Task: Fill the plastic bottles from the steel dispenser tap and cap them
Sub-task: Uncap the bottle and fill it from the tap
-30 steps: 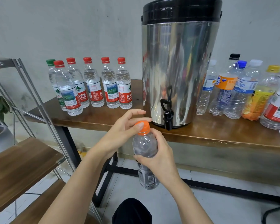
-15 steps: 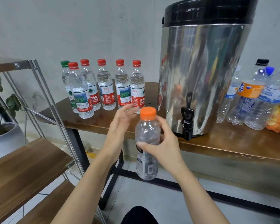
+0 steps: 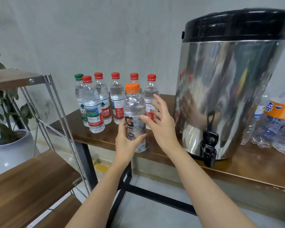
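While the left hand [image 3: 125, 145] is gripping the lower half of a clear plastic bottle with an orange screw cap [image 3: 135, 106], fingers on its left side and thumb curled round the front, the right hand [image 3: 161, 122] is hovering just beside it with fingers spread and holding nothing; whether its thumb tip is touching the bottle wall I cannot tell. The bottle is standing upright, long axis vertical, cap on, at the front edge of the brown wooden worktop [image 3: 253, 163], and whether its base is resting there or hanging just above is unclear. Directly behind it, toward the back edge, a row of small water bottles with red and green caps [image 3: 93, 109] is standing. To its right the tall steel dispenser with a black lid [image 3: 229, 96] is sitting at the front edge, its black tap [image 3: 209, 145] jutting over that edge. Beyond, at the worktop's right end, a cluster of mixed plastic bottles [image 3: 276, 125] is waiting. Judging from this, the left hand is doing the placing, and the right, being nearer those bottles, is better placed for the next reach.
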